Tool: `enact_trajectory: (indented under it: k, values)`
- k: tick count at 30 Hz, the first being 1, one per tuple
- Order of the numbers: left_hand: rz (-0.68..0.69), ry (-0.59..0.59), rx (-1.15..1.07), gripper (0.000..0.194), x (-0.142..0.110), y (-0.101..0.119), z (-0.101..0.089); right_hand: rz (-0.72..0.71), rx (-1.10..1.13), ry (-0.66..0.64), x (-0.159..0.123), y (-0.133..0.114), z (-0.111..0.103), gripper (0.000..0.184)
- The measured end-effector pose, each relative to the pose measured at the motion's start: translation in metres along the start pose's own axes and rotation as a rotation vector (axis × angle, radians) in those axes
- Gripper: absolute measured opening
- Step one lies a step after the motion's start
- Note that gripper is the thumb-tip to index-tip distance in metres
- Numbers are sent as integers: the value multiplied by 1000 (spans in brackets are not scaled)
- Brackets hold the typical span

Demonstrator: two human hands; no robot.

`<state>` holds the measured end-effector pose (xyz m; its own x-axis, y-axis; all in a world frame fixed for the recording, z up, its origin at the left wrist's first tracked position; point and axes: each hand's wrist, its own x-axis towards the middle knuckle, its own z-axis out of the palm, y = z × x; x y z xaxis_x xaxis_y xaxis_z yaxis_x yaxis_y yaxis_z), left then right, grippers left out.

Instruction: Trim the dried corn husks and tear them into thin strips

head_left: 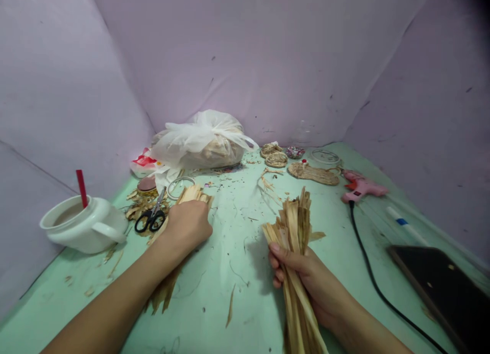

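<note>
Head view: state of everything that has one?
Right strip bundle, gripped in right hand
Left strip bundle, under curled left hand
White pot, uncovered, red stick inside
Plastic bag, bulging
Glue gun, on its side, cord attached
Scissors, unheld, blade gap unclear
Phone-like slab, lying flat

Two bundles of dry, straw-coloured leaf strips, both gripped, set apart on either side of a bare gap.
The first bundle [193, 193] passes just right of the black-handled scissors [153, 217], slanting from beyond them to nearer the viewer; its far end is pale and bluntly uneven, its near end darker and jagged, its middle hidden. The second bundle [300, 305] is well apart to the right of the scissors, gathered tight near its ragged, fanned top, with long creased strips running toward the viewer and brown streaks among the cream; its near end is out of view.
</note>
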<state>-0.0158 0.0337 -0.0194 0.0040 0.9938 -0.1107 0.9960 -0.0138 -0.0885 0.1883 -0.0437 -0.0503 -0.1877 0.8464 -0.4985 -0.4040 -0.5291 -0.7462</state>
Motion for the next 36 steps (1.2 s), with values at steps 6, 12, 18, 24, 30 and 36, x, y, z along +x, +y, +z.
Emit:
enact_trajectory:
  k: [6,12,18,24,30,36]
  values:
    - [-16,24,-139,13,2,-17,-20,-9,7,2,0,0,1,29]
    - [-4,-70,-980,7,0,-38,-50,7,4,-1,0,-1,1,30]
    - [72,-533,-1568,15,-16,-13,-39,-39,53,51,0,0,1,34]
    - [151,-817,-1676,26,-40,43,-5,-119,80,55,3,2,-4,37]
    - [82,-748,-1647,32,-45,60,14,-147,-48,142,5,1,-5,29]
    - [27,-654,-1779,27,-52,67,17,-166,-175,87,4,1,-2,24]
